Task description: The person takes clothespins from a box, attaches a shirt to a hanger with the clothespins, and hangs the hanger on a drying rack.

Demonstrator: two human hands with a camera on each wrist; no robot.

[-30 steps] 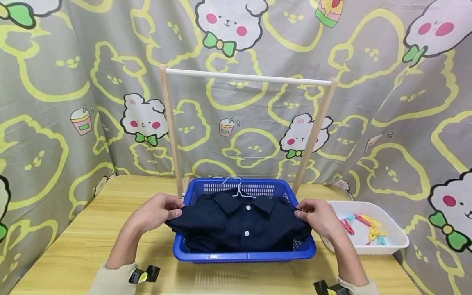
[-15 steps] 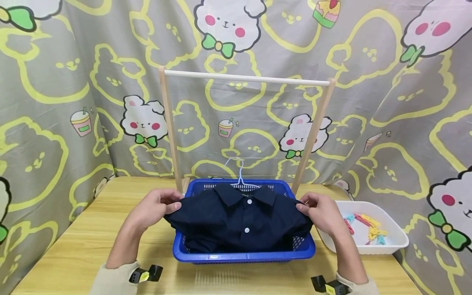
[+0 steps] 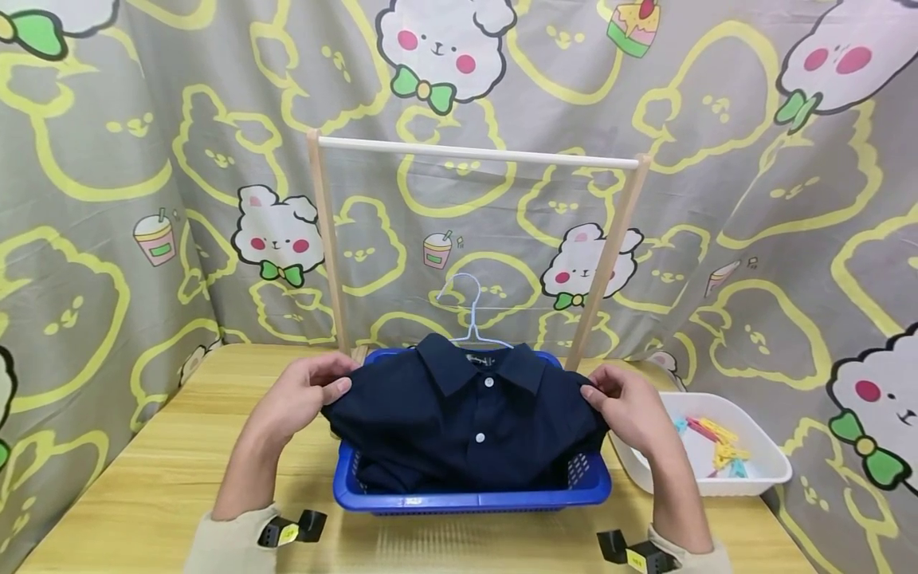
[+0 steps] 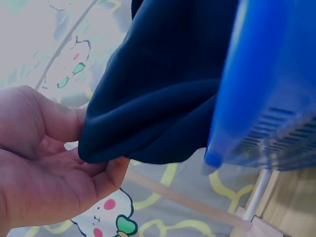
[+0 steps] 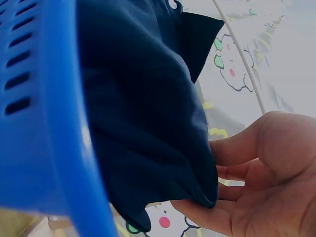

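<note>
Our left hand [image 3: 297, 399] and right hand [image 3: 625, 405] pinch opposite shoulders of the navy button-up shirt [image 3: 459, 422], partly in the blue perforated basket [image 3: 473, 501] at lower centre, and we judge it light and soft, best held at these shoulders, where the pale hanger [image 3: 473, 317] may stiffen it.

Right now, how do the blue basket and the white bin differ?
Walls: the blue basket has slotted sides; the white bin looks smooth, with no slots visible.
Size: the basket looks larger; the bin looks smaller.
Contents: the basket holds the lower part of the dark shirt; the bin holds colored clips.
Shared: both are open-topped and stand on the wooden table.
</note>
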